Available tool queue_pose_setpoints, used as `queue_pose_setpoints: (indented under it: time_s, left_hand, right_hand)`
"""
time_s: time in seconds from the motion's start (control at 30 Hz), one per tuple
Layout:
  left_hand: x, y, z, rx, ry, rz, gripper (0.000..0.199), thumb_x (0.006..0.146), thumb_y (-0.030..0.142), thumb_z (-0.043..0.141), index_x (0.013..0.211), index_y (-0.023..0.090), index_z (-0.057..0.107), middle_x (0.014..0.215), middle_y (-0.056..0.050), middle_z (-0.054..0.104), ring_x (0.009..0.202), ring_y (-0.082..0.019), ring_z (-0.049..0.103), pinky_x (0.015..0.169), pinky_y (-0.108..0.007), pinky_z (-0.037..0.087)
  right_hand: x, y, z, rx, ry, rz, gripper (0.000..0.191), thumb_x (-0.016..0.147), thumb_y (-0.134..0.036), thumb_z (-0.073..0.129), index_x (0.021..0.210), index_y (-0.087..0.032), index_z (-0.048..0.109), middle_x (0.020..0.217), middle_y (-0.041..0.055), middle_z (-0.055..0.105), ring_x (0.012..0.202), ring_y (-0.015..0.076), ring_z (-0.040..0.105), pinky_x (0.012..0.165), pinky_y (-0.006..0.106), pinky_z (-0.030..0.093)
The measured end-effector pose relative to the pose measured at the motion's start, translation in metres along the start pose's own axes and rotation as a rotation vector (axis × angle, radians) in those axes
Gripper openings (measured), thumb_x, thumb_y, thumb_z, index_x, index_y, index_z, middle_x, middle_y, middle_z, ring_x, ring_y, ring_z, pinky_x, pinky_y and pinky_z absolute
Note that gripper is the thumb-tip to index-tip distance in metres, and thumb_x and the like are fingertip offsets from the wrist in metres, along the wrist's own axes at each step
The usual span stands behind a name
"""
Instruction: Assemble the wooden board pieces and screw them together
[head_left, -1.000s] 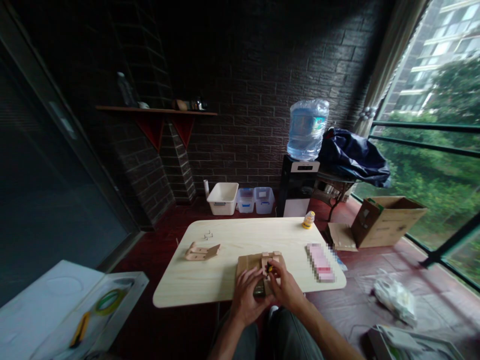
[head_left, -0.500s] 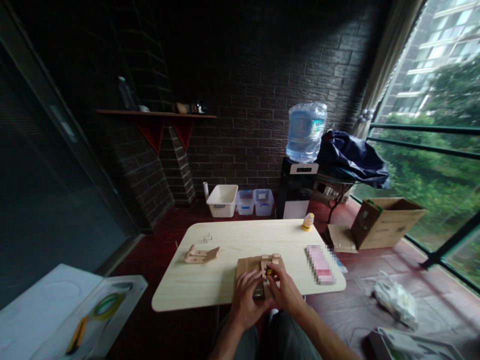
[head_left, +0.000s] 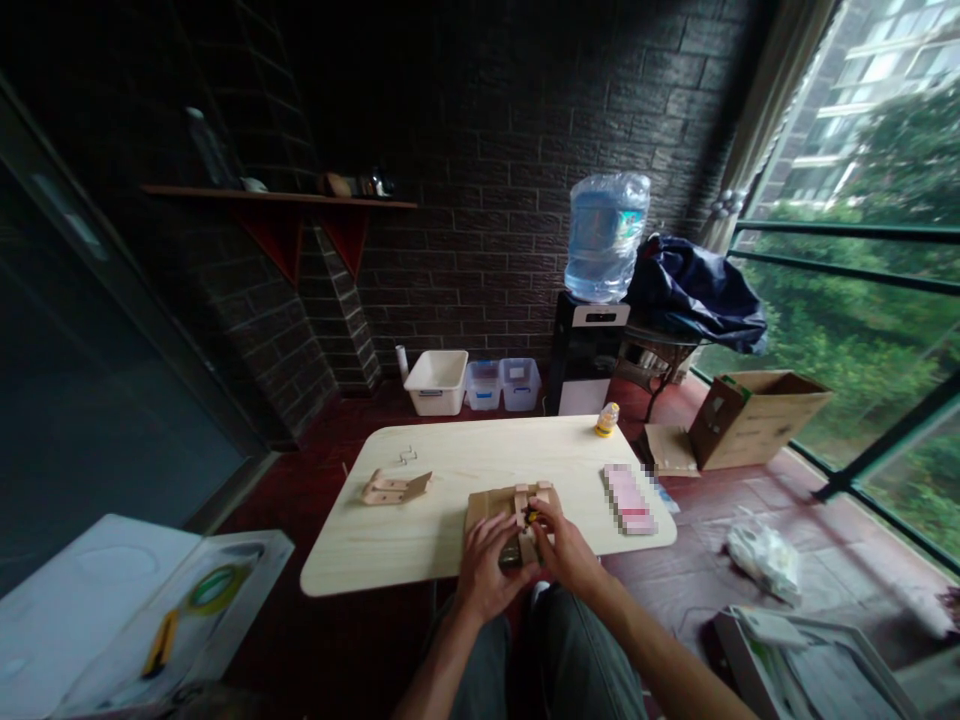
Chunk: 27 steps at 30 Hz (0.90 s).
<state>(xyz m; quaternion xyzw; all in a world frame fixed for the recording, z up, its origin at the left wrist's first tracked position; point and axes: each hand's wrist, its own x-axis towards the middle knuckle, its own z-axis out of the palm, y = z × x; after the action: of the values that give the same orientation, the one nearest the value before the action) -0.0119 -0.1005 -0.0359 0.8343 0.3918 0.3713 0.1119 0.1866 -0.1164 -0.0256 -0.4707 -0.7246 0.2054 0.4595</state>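
Note:
A brown cardboard piece with raised flaps lies at the table's front edge. My left hand rests on its left part, fingers closed around the near side. My right hand pinches a small dark and yellow item against the cardboard's upright strips. Both hands nearly meet over a dark opening in the cardboard. Further left on the tabletop stands a bent cardboard piece, with a small wire-like item behind it.
On the pale table are a yellow-capped bottle and a blurred pink item at the right. An open white case stands at lower left. Bins and a water dispenser are behind the table.
The whole view has shifted, with the table now higher and slightly further left. Both hands stay on the cardboard in nearly the same pose.

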Motion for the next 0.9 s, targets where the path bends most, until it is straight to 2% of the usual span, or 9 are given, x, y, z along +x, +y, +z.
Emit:
queue_pose_setpoints:
  time_s: [0.13, 0.27, 0.37, 0.47, 0.6, 0.77, 0.9]
  left_hand:
    - [0.0, -0.002, 0.002, 0.003, -0.003, -0.011, 0.06, 0.08, 0.061, 0.072, 0.131, 0.03, 0.064, 0.138, -0.008, 0.066, 0.132, -0.033, 0.057, 0.112, -0.059, 0.045]
    - [0.0, -0.002, 0.0, -0.002, -0.023, -0.016, 0.059, 0.081, 0.061, 0.072, 0.131, 0.03, 0.064, 0.14, -0.008, 0.064, 0.133, -0.033, 0.057, 0.114, -0.058, 0.043]
    - [0.001, -0.001, -0.001, -0.007, -0.042, -0.015, 0.058, 0.08, 0.061, 0.072, 0.129, 0.031, 0.065, 0.14, -0.008, 0.064, 0.133, -0.033, 0.057, 0.114, -0.059, 0.042]
    - [0.001, 0.0, -0.001, -0.01, -0.045, -0.015, 0.058, 0.081, 0.06, 0.071, 0.13, 0.031, 0.065, 0.139, -0.008, 0.065, 0.133, -0.033, 0.057, 0.114, -0.058, 0.042]
    - [0.0, 0.001, 0.0, -0.009, -0.042, -0.013, 0.056, 0.082, 0.059, 0.071, 0.13, 0.031, 0.065, 0.138, -0.009, 0.066, 0.133, -0.033, 0.056, 0.114, -0.059, 0.042]
    - [-0.002, 0.003, -0.001, -0.007, -0.02, -0.034, 0.055, 0.081, 0.059, 0.071, 0.128, 0.03, 0.066, 0.137, -0.009, 0.066, 0.132, -0.033, 0.057, 0.114, -0.058, 0.043]
    - [-0.003, 0.004, -0.001, -0.003, 0.007, -0.014, 0.055, 0.081, 0.058, 0.071, 0.127, 0.03, 0.066, 0.135, -0.009, 0.067, 0.131, -0.033, 0.059, 0.112, -0.058, 0.045]
  right_hand:
    - [0.006, 0.0, 0.002, -0.009, -0.046, -0.029, 0.044, 0.102, -0.023, 0.045, 0.145, -0.028, 0.046, 0.137, 0.0115, 0.063, 0.122, 0.0249, 0.065, 0.102, 0.049, 0.056]
    - [0.009, 0.004, 0.003, 0.034, -0.071, 0.009, 0.046, 0.102, -0.025, 0.046, 0.148, -0.028, 0.043, 0.131, 0.0106, 0.066, 0.112, 0.023, 0.069, 0.097, 0.047, 0.059]
    - [0.011, 0.007, 0.003, 0.042, -0.056, 0.002, 0.045, 0.101, -0.025, 0.048, 0.146, -0.029, 0.045, 0.129, 0.0099, 0.066, 0.111, 0.0224, 0.069, 0.095, 0.044, 0.059]
    - [0.013, 0.004, 0.001, 0.022, -0.04, -0.011, 0.046, 0.1, -0.025, 0.051, 0.145, -0.03, 0.046, 0.127, 0.0097, 0.065, 0.111, 0.0224, 0.067, 0.095, 0.044, 0.059]
    - [0.014, -0.002, -0.002, -0.005, -0.053, -0.003, 0.049, 0.099, -0.025, 0.053, 0.147, -0.029, 0.044, 0.124, 0.0095, 0.066, 0.103, 0.0214, 0.069, 0.093, 0.045, 0.059]
    - [0.01, -0.006, 0.001, 0.002, -0.044, -0.044, 0.048, 0.099, -0.021, 0.048, 0.146, -0.028, 0.045, 0.136, 0.0111, 0.062, 0.119, 0.0239, 0.064, 0.099, 0.049, 0.057]
    - [0.007, -0.002, 0.009, 0.05, 0.006, -0.006, 0.048, 0.1, -0.022, 0.046, 0.148, -0.027, 0.042, 0.13, 0.0108, 0.065, 0.112, 0.0222, 0.067, 0.094, 0.045, 0.06]
